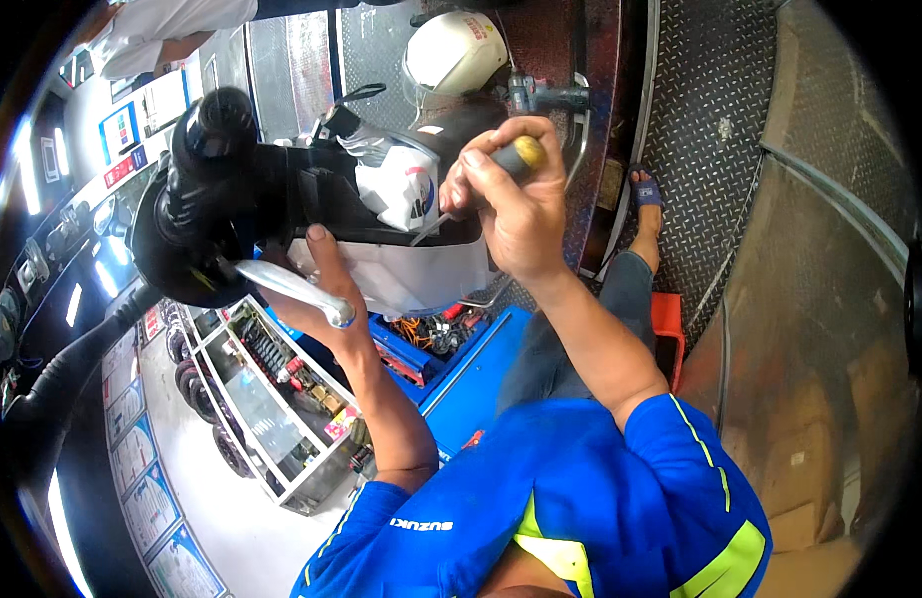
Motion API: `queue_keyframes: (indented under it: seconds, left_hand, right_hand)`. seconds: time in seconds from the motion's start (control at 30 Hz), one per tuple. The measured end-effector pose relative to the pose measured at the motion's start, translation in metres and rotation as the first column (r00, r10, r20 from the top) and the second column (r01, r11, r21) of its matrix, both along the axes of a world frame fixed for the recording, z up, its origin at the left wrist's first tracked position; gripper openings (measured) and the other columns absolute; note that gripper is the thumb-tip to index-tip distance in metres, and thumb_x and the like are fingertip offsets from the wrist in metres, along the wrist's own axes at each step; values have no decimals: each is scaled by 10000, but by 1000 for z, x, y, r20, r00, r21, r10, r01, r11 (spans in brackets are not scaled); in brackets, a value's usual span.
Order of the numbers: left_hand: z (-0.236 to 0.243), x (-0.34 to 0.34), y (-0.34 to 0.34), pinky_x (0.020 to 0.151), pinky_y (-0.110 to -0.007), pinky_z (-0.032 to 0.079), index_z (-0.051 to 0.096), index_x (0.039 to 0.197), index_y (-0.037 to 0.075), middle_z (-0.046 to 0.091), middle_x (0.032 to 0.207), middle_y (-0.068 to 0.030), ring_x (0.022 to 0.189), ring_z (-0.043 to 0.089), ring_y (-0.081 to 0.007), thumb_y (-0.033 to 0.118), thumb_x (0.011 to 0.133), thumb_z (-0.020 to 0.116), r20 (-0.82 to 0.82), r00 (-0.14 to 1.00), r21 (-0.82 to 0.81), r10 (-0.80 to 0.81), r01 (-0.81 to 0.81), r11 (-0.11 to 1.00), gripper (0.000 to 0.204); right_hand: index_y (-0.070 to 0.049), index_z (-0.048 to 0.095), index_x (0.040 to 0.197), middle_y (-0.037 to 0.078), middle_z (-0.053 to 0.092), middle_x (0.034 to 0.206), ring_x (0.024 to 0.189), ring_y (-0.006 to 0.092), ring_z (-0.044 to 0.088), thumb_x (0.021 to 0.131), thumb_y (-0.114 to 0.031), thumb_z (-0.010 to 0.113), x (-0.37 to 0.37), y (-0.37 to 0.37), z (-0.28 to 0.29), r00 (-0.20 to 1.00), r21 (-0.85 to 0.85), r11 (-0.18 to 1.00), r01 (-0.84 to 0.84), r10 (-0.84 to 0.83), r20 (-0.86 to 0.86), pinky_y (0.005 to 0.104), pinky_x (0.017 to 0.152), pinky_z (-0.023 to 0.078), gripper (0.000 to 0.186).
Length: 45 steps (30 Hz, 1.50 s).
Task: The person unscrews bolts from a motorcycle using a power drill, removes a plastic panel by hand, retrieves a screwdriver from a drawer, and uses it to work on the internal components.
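My right hand (521,204) is closed round a screwdriver (521,157) with a black and yellow handle. Its thin shaft slants down to the left, and the tip meets the dark rim of a white scooter body panel (416,274). On the near left side of that panel my left hand (326,299) grips its edge, thumb on top; the other fingers are mostly hidden. A silver lever (296,292) crosses in front of this hand, below a black handlebar grip (220,125). Inside the dark opening behind the panel lies a crumpled white bag (399,189).
A white helmet (456,52) rests beyond the scooter. Below the panel stands a blue tool cabinet (471,379) holding loose tools, with a glass display case (266,399) to its left. A red stool (667,317) is at right. Another person's white sleeve (172,30) shows at upper left.
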<state>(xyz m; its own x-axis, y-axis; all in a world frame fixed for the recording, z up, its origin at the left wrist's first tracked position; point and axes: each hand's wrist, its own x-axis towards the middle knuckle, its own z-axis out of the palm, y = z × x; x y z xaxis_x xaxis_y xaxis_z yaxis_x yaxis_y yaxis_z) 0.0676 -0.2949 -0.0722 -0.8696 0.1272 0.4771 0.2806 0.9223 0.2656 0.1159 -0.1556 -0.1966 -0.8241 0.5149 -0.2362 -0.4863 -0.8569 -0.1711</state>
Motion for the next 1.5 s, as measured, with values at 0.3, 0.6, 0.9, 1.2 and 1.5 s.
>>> queue_keyframes:
  seconds: [0.3,0.6,0.9,1.2,1.5]
  left_hand:
    - [21,22,-2,1124,-588,368,680,1276,40,559,1383,-261,1367,481,-467,84,852,789,227,877,-569,-424,473,673,440]
    - [38,0,40,891,-472,444,613,840,32,549,877,-137,884,550,-322,103,814,764,457,774,-666,-437,624,408,170]
    - [34,-6,52,750,-428,388,582,768,69,547,823,-104,850,550,-313,146,831,767,491,790,-697,-367,609,379,210]
    - [26,-6,55,784,-435,386,588,771,59,551,838,-105,872,551,-308,118,815,759,453,818,-728,-355,569,382,186]
    - [22,-3,51,808,-433,391,586,772,47,545,851,-108,890,552,-313,112,795,760,420,831,-724,-365,550,417,187]
  right_hand:
    - [-66,388,1106,126,602,955,768,144,624,993,76,574,35,-19,20,979,164,967,192,-202,42,320,714,567,260]
    - [-55,441,1112,92,615,904,738,148,634,1000,31,588,13,-6,9,997,22,998,59,-60,53,322,691,565,204]
    - [-69,499,1041,110,567,762,577,192,561,877,-9,617,-33,52,-56,986,-305,950,60,-8,168,393,530,489,211]
    - [-79,488,1019,57,556,701,490,126,536,860,26,627,-42,26,-77,973,-19,995,-99,101,206,296,411,461,237]
    - [-88,493,1020,74,555,699,498,132,528,852,39,620,-37,26,-82,979,-91,991,-97,112,173,301,412,434,246]
